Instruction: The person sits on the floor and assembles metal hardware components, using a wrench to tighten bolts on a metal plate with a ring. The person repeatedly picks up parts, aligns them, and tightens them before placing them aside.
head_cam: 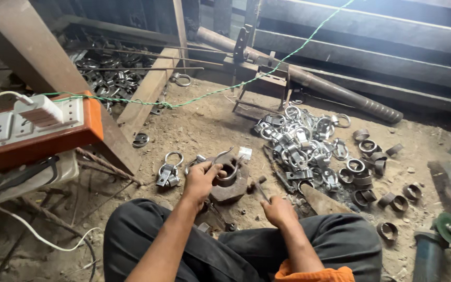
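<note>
Rusty metal ring [229, 172] pinched by left hand [200, 179]; right hand [279, 210] grips a thin rod [261, 191].

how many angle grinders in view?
1. The grinder lies at bottom right on the dirt floor, right of the person's knee. Others may be hidden off frame.

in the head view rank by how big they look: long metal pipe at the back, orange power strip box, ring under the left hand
1. long metal pipe
2. orange power strip box, though it sits nearer the camera
3. ring held by the left hand
</note>
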